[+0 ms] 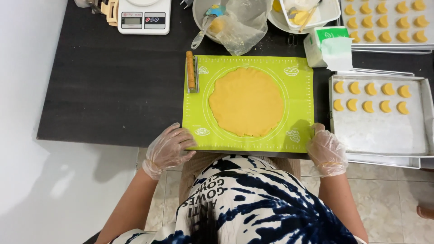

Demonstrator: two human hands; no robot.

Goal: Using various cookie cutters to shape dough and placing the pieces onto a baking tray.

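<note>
Fingers [186,138] of the left hand [169,149], inside a thin clear plastic glove, curl loosely over the near left corner of the green silicone baking mat [298,97], their tips resting on its edge; whether they pinch the mat or only press on it cannot be told. Over on the other side, the right hand [326,152] — gloved the same way — sits at the near right corner of the mat, fingers bent and touching the edge there, the grip just as unclear. In the middle of the mat lies a flat, roughly round sheet of yellow dough [246,101], filling most of the printed circle, its near rim slightly ragged; both hands are apart from it. Along the mat's left edge rests a metal scraper [196,74] with a small orange-brown roller [190,69] lying on it. The mat lies on a dark table [108,90]. Just to the right stands a metal baking tray [384,131] dusted white, carrying two rows of small yellow crescent-shaped pieces [370,89] at its far end — a second tray [384,22] further back holds many more. Beyond the mat are a white kitchen scale [143,17], a bowl with a crumpled clear plastic bag [242,25], another white bowl [307,13] holding utensils, and a green and white tissue box [327,45].
</note>
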